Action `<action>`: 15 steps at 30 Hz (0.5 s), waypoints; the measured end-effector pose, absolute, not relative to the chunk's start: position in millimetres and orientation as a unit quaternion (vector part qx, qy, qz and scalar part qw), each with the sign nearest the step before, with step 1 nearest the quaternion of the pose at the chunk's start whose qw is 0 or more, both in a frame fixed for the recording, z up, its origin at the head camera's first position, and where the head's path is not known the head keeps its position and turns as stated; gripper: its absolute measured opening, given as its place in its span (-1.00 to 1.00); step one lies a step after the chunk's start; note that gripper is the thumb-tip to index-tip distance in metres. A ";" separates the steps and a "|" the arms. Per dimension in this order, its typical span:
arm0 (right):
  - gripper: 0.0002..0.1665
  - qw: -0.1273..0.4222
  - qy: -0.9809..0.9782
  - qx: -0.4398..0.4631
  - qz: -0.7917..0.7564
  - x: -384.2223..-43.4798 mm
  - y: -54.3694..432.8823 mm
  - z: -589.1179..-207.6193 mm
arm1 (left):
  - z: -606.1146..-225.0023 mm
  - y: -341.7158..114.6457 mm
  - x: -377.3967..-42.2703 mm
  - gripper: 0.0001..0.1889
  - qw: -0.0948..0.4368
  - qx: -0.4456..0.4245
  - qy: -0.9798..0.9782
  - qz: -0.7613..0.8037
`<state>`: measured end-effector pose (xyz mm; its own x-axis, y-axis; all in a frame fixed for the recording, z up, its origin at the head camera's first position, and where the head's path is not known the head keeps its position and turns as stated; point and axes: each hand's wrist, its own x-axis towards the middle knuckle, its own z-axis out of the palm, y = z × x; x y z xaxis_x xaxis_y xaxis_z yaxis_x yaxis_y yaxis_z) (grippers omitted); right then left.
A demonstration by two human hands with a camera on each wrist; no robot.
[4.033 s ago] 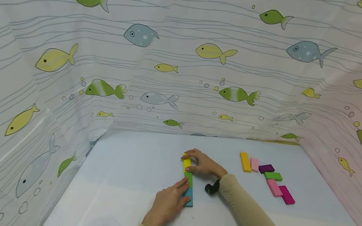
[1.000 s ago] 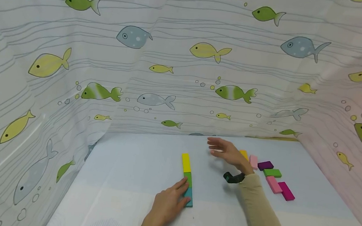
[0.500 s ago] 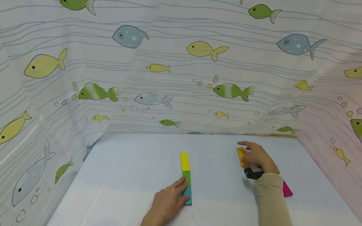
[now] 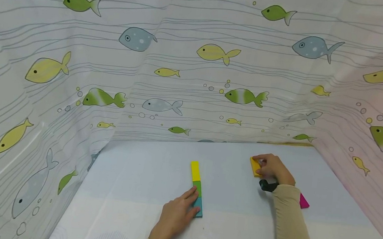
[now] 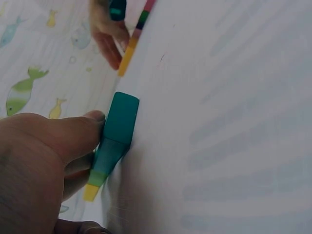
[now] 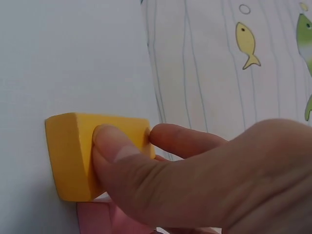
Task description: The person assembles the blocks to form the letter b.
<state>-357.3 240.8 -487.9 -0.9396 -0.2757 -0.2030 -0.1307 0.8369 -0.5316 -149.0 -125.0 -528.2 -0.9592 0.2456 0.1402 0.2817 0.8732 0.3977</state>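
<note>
A straight row lies on the white table: a yellow block (image 4: 195, 171), a green block (image 4: 198, 187) and a teal block (image 4: 199, 202). My left hand (image 4: 175, 215) rests along the row, fingertips on the green block and thumb at the teal one; the left wrist view shows the teal block (image 5: 122, 117) beside the thumb. Farther right, my right hand (image 4: 275, 169) pinches an orange block (image 4: 253, 166) between thumb and index finger. That orange block (image 6: 68, 156) stays against the tabletop in the right wrist view.
Beneath the right hand a pink block (image 6: 93, 218) shows beside the orange one. A magenta block (image 4: 304, 201) peeks out past the right sleeve; other blocks there are hidden in the head view. A fish-patterned curtain (image 4: 166, 90) bounds the table's back and sides.
The right hand has released the yellow block at the row's far end, travelled right, and taken hold of the orange block. My left hand stays on the row. The head view has shifted slightly.
</note>
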 end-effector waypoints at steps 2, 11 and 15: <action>-0.29 0.134 0.950 -0.104 -0.263 -357.7 239.1 -488.0 | -528.1 -125.8 -148.7 -0.42 0.041 -0.135 -0.967 -0.212; -0.33 0.120 0.953 -0.115 -0.254 -359.6 221.3 -492.1 | -526.7 -127.7 -149.2 -0.42 0.044 -0.135 -0.965 -0.219; -0.32 0.135 0.949 -0.107 -0.262 -361.7 212.2 -497.7 | -528.0 -126.6 -148.4 -0.42 0.034 -0.135 -0.965 -0.224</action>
<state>-361.7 212.2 -497.7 -0.9408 -0.2734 -0.2002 -0.1318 0.8395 -0.5272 -148.4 -126.6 -528.0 -0.9609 0.2459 0.1269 0.2767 0.8631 0.4225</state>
